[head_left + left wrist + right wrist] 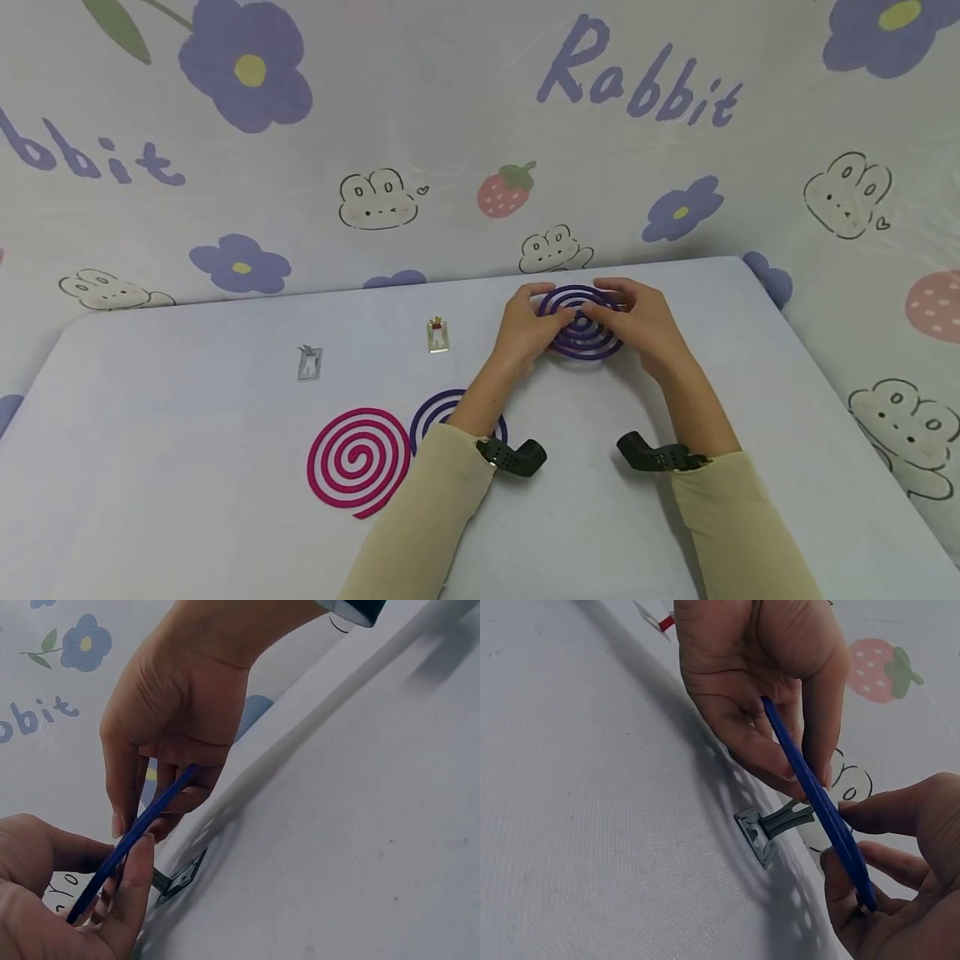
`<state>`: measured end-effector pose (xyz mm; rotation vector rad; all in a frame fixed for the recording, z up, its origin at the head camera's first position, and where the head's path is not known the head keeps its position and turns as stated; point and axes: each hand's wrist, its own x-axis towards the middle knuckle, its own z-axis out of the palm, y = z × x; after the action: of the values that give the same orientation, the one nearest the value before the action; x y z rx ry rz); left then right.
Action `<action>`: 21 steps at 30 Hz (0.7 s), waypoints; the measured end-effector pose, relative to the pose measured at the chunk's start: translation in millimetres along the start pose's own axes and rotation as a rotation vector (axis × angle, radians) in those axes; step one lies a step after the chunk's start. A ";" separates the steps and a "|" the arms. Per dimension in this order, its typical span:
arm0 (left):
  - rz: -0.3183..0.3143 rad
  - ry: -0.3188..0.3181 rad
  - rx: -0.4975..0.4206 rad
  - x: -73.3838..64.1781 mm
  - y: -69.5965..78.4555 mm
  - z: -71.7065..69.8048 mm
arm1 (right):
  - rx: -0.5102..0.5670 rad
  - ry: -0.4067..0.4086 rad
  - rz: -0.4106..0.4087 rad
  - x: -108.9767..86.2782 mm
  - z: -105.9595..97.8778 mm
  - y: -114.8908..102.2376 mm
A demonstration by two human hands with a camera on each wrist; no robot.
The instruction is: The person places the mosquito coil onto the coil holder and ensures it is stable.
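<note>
Head view: below the printed "Rabbit" lettering (641, 82), left hand (528, 323) and right hand (641, 321) pinch a violet-blue mosquito coil (581, 322), the left forearm (480, 400) partly hiding a second coil (433, 412).

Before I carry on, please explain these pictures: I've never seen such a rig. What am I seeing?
There is no robot arm: these are a person's bare left hand and right hand. The wide picture comes from a camera on the head, looking forward and down. The other two come from cameras worn on the wrists, each watching its hand's work up close.

Both hands hold a blue coil; the wrist views show a metal stand near it. Also on the white table are a pink coil, a second blue coil, partly hidden, a silver stand and a gold stand with a red bit.
</note>
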<state>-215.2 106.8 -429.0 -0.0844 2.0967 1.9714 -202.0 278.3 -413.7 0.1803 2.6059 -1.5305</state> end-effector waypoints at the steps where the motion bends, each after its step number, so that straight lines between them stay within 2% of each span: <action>1: -0.016 -0.008 -0.027 0.2 0.2 0.2 | 0.016 -0.002 0.011 -0.2 -0.2 -0.4; 4: -0.048 -0.022 -0.087 0.5 1.5 0.7 | 0.053 -0.012 0.039 -0.2 -0.9 -1.4; 7: -0.059 -0.018 -0.105 0.4 3.1 0.9 | 0.098 -0.035 0.053 0.0 -1.3 -2.7; 11: -0.066 -0.016 -0.076 0.0 4.6 0.3 | 0.146 -0.054 0.060 0.8 -1.5 -2.9; 21: -0.033 0.000 0.026 0.3 0.2 -0.3 | 0.139 -0.050 0.058 2.5 1.1 1.9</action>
<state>-215.5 106.6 -428.8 -0.1139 2.1064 1.9254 -204.2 278.5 -416.2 0.2251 2.4354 -1.6740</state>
